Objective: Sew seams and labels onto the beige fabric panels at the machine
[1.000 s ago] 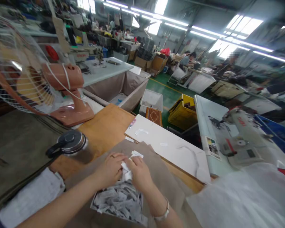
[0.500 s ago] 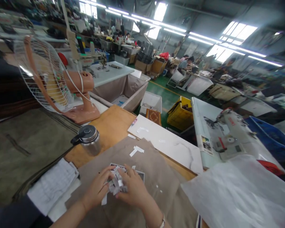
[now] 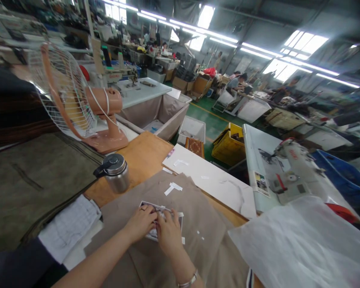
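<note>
A shallow white box (image 3: 151,239) of small white paper slips (image 3: 152,232) rests on brown cloth (image 3: 198,256). Over its left part lies my left hand (image 3: 141,224), its bent fingers pressing down on the slips. Beside it, my right hand (image 3: 169,234) reaches across the middle, fingers apart and tips down among the slips. Neither hand visibly grips anything, though the fingertips are partly hidden. A few slips stick out at the box's right edge. Further off on the cloth lie two crossed white strips (image 3: 173,188).
A steel flask (image 3: 117,178) and a fan (image 3: 105,116) stand at the left. Beyond the cloth lies a white board (image 3: 210,180). A translucent plastic sheet (image 3: 303,244) covers the right side, before a sewing machine (image 3: 300,168). Folded white cloth (image 3: 70,228) lies near my left arm.
Both hands have lowered the bunch of paper slips into the box and now press on it. The loose strip below the left hand is no longer visible. The view has shifted slightly.
</note>
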Available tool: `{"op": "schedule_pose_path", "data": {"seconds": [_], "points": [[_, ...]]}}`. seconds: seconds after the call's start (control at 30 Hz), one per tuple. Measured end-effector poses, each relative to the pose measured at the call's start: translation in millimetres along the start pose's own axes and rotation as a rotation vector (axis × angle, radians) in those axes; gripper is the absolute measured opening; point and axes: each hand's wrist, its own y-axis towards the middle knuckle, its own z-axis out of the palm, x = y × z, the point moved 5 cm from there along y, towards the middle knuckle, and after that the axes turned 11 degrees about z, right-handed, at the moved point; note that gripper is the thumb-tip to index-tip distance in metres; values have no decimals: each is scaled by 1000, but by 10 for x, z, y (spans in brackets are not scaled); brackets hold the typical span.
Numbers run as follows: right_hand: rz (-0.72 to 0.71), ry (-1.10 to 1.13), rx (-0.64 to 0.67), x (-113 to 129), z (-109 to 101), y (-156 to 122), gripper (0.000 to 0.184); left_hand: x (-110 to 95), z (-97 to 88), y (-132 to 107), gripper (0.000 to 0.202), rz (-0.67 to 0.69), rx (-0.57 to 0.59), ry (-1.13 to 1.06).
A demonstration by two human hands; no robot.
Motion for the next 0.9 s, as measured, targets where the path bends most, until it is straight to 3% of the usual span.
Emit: {"op": "schedule_pose_path", "data": {"seconds": [0.17,0.33,0.4,0.5,0.57,0.63,0.77,0.9], "points": [[9,110,-39,-11,-13,116,43,-16,-47,117,17,-1,-41,-13],[-173,187,-4,-30,-279,-16,49,-52,-220,-63,20,42,-150,-68],[-197,207,-30,-159,-416,-60,41,3,-277,-184,22,47,-193,-85],[-87,216,-169,-447,-525,-92,31,159,-267,-412,38,60,-253,-88],[17,177,-253,-560,-478,-113,39,235,-169,-530,68,118,-227,-50],[54,107,-235,-499,-330,-125,48,255,-34,-551,93,190,-141,13],[26,-33,-66,-79,-14,-116,47,208,52,-265,75,145,-92,100],[-33,-47,-48,111,70,-118,40,48,13,33,60,166,-81,63]]}}
